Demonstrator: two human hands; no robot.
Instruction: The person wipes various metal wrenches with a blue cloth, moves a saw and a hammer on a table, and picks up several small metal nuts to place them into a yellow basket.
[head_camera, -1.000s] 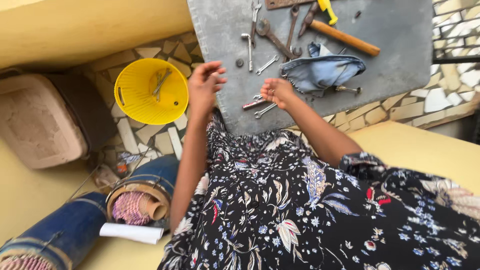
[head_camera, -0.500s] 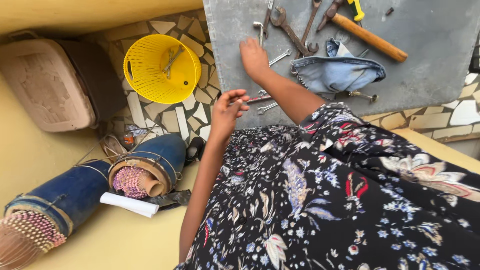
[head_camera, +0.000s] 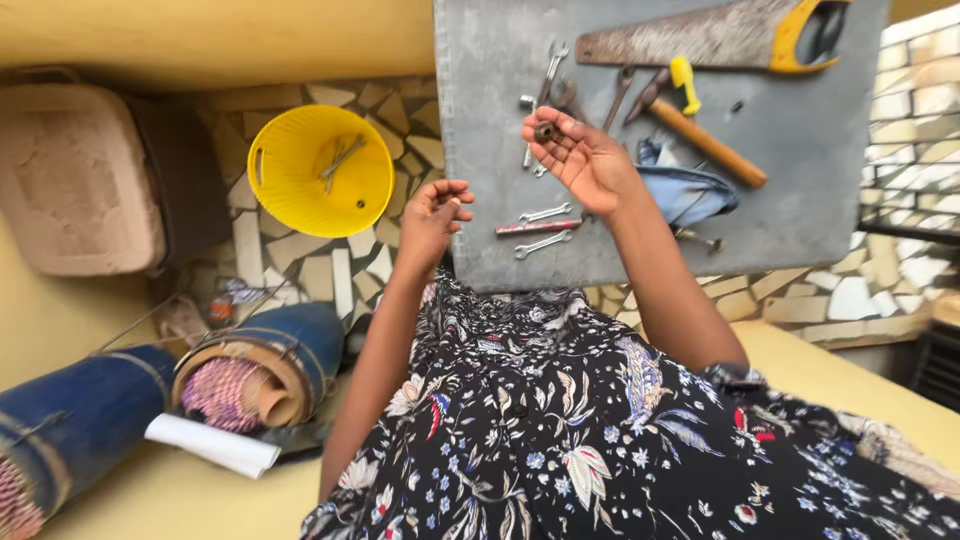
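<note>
My right hand (head_camera: 582, 155) is raised palm-up over the grey board (head_camera: 790, 200), pinching a small dark nut (head_camera: 545, 130) at the fingertips. My left hand (head_camera: 435, 212) hovers at the board's left edge, fingers loosely curled, holding nothing that I can see. On the board lie small spanners (head_camera: 545, 213), a reddish tool (head_camera: 522, 229), larger rusty wrenches (head_camera: 617, 97), a wooden-handled hammer (head_camera: 705, 140), a yellow-handled tool (head_camera: 683, 78), a handsaw (head_camera: 715, 35) and a blue denim rag (head_camera: 690, 190).
A yellow perforated basket (head_camera: 318, 170) with a few metal tools stands on the mosaic floor left of the board. A tan padded case (head_camera: 75, 180) lies far left. Blue drums with beaded ends (head_camera: 255, 375) and a white paper roll (head_camera: 210, 445) lie lower left.
My right hand reached to the board's upper left, picked up the small nut and now lifts it palm-up. My left hand stayed near the board's edge. The view shifted, showing the saw.
</note>
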